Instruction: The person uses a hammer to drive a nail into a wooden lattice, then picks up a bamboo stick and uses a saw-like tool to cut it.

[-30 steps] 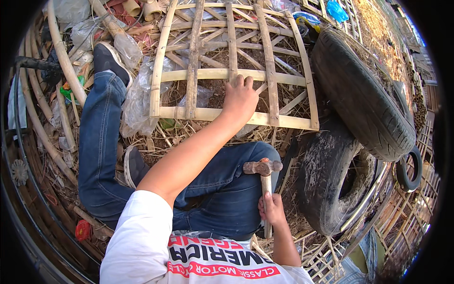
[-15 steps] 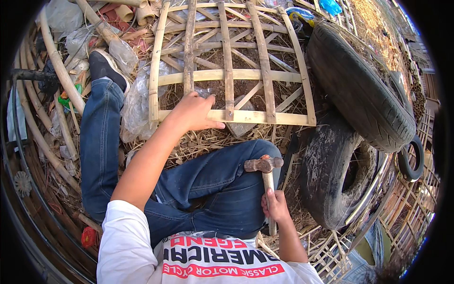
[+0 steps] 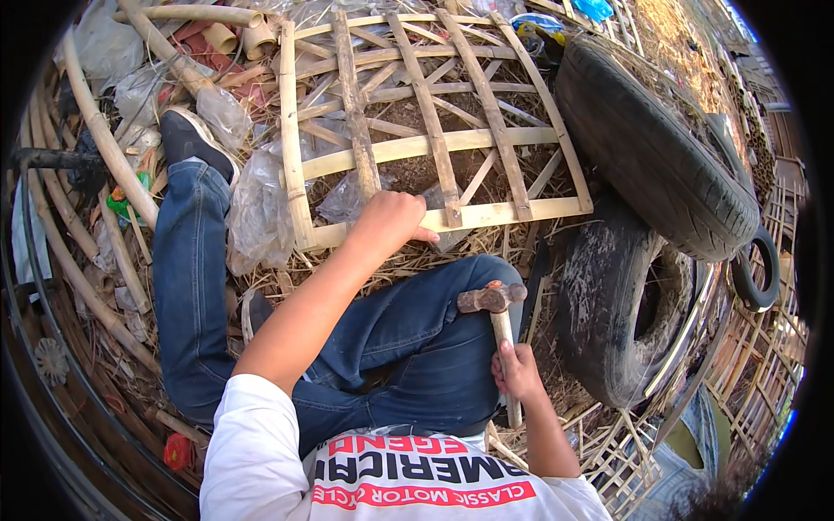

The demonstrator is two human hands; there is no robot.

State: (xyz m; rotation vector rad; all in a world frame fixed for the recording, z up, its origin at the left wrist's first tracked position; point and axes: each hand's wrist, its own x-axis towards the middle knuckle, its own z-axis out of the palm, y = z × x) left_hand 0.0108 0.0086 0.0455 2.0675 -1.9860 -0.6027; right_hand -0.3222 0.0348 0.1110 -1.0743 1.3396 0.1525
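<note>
A lattice panel of split bamboo strips point(image 3: 512, 211) lies in front of me, tilted a little with its left near corner closest. My left hand point(image 3: 391, 224) is closed on its near crossbar, where a lengthwise strip meets it; the thumb points right along the bar. Fingers on the far side are partly hidden. In my right hand point(image 3: 518, 372), beside my bent knee, is a hammer point(image 3: 489, 299) with a rusty metal head and a pale wooden handle. It is held upright, its head over my knee and apart from the panel.
Two worn tyres point(image 3: 660, 156) lean on each other at the right, beside a small black ring point(image 3: 756, 269). Long bamboo poles point(image 3: 100, 130) and plastic bags point(image 3: 261, 208) crowd the left. Straw and scraps litter the ground. More bamboo lattice point(image 3: 747, 373) lies at the lower right.
The panel has turned slightly counter-clockwise, its left near corner coming closer and its right one moving away. My left hand shifted right with it. The whole view has also tilted a little.
</note>
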